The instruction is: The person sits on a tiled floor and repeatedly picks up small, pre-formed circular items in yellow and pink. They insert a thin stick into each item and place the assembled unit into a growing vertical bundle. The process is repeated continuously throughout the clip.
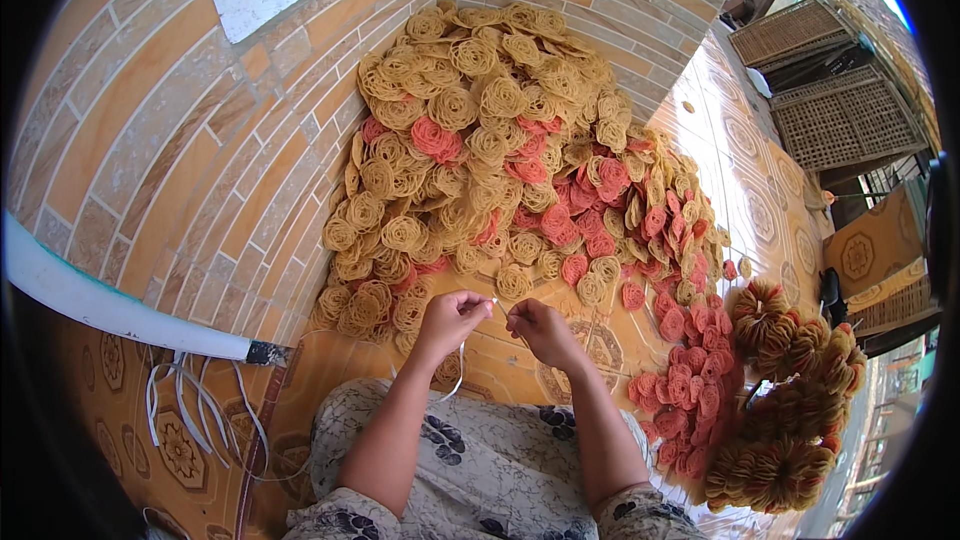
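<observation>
My left hand (456, 322) is closed in a pinch on a narrow white strip (459, 377), whose pale tip shows at the fingertips. The rest of that strip hangs below the hand, curving toward my lap. Close by, my right hand (543, 332) is pinched too, its fingertips a small gap away from the left ones. What it grips, if anything, is too small to make out. Beyond both hands rises a big heap of tan lacy rosette discs (500, 95), with coral-pink rosette discs (570, 210) mixed in.
Pink discs (690, 390) lie in a pile at my right, beside bundled strings of tan discs (780, 420). More white strips (195, 400) dangle from a white pole (130, 305) at left. A tiled wall (230, 140) backs the heap; woven racks (845, 120) stand far right.
</observation>
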`<state>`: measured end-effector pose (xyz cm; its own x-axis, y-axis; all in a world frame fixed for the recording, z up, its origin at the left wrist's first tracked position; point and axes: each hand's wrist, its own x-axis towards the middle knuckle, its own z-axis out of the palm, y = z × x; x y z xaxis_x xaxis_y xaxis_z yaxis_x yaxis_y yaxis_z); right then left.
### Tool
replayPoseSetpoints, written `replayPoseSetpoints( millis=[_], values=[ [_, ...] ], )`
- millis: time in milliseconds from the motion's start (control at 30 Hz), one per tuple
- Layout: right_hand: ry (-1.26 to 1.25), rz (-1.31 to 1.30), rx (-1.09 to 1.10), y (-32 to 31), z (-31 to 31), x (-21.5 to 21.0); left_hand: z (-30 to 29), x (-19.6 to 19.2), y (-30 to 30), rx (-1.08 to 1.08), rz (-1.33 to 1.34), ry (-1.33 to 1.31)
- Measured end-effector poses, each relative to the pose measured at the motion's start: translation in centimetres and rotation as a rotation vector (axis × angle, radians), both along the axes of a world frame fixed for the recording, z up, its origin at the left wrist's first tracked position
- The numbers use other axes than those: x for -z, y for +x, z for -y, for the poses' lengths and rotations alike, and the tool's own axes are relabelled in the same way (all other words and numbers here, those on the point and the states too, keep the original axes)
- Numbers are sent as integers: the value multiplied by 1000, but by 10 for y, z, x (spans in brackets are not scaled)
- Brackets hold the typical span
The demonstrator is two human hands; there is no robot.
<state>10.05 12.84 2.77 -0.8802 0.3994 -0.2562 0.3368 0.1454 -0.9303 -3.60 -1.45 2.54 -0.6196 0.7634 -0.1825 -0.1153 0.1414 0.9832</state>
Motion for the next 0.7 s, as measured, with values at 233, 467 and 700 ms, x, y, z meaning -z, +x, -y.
replayPoseSetpoints(
  millis=[233, 467, 700],
  values=[
    [43, 27, 5, 0, 3, -8, 1, 0, -1, -5, -15, -29],
    [82, 62, 24, -2, 4, -15, 1, -2, -1, 3, -11, -29],
    [150, 84, 19, -2, 6, -23, 1, 1, -2, 6, -5, -50]
  ],
)
